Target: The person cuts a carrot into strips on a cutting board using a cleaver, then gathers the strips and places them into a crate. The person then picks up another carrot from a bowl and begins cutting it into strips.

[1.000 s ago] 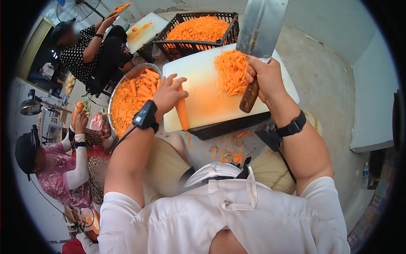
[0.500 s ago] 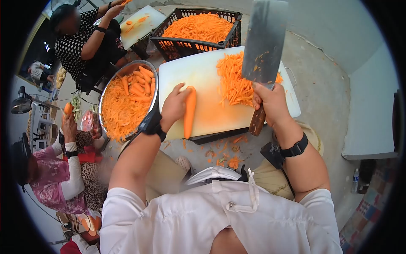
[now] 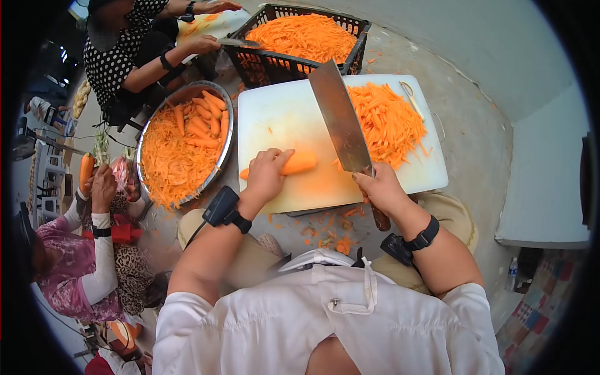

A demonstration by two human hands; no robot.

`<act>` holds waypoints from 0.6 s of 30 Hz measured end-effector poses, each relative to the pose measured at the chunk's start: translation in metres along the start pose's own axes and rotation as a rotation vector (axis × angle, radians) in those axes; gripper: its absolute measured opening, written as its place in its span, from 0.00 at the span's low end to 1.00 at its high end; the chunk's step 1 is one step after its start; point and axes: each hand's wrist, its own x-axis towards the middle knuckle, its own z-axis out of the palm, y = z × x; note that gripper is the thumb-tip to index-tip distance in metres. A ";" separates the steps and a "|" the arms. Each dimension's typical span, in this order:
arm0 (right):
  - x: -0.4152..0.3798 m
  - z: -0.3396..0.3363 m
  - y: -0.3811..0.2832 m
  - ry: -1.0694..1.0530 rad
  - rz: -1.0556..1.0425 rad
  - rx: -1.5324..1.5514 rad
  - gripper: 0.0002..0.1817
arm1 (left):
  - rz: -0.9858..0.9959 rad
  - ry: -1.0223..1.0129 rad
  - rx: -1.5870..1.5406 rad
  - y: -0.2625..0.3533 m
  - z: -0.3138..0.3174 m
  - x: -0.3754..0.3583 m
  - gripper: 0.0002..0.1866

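Note:
My left hand (image 3: 265,177) is closed on a whole peeled carrot (image 3: 300,162), which lies crosswise on the white cutting board (image 3: 275,106). The wooden handle of a large cleaver (image 3: 340,115) is in my right hand (image 3: 382,187). Its broad blade points up and away, between the carrot and a pile of carrot shreds (image 3: 387,122) on the right half of the board. The pile partly passes behind the blade. A peeler (image 3: 409,97) or similar small tool lies at the board's far right corner.
A metal bowl (image 3: 230,140) with shreds and whole carrots stands left of the board. Behind it is a black crate (image 3: 269,62) full of shreds. A person (image 3: 119,69) reaches to the crate; another person (image 3: 75,269) at left holds a carrot. Scraps lie on the floor.
My left hand has turned the carrot from lengthwise to crosswise. The cleaver has moved left and down, its blade now tilted left. The person at the back has reached a blade to the crate.

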 end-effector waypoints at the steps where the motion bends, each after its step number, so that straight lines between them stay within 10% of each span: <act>1: 0.002 0.000 -0.001 0.008 0.019 -0.001 0.08 | 0.085 0.018 0.068 0.001 -0.001 -0.001 0.33; 18: 0.024 0.011 0.014 0.004 -0.059 -0.391 0.11 | 0.331 0.312 -0.217 0.011 0.008 -0.005 0.23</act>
